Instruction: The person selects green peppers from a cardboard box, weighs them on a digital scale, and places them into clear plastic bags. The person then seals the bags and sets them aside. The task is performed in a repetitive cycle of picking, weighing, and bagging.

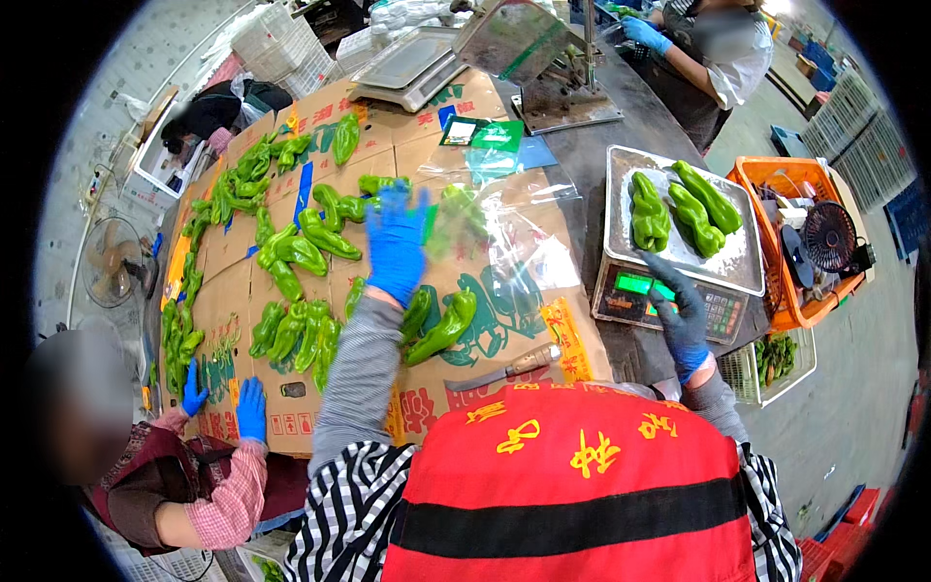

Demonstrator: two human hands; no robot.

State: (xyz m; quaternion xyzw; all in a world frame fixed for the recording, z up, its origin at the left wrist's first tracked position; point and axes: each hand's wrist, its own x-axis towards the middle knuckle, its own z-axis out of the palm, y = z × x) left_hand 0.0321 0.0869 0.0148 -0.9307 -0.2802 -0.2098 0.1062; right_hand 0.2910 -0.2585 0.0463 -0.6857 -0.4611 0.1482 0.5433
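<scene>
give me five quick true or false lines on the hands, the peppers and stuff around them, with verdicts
1. Three green peppers lie on the tray of the scale. True.
2. The person's left hand is over the scale. False: the left hand is over the cardboard.
3. A wooden-handled knife lies on the cardboard. True.
4. The person's right hand is bare. False: the right hand is gloved.
5. An orange crate holds a black fan. True.

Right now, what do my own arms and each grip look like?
Your left grip is gloved in bright blue; your right grip is gloved in dark grey, with blue showing at the wrist. Grey sleeves, finely lined on the left, meet bold black-and-white striped fabric higher up.
</scene>
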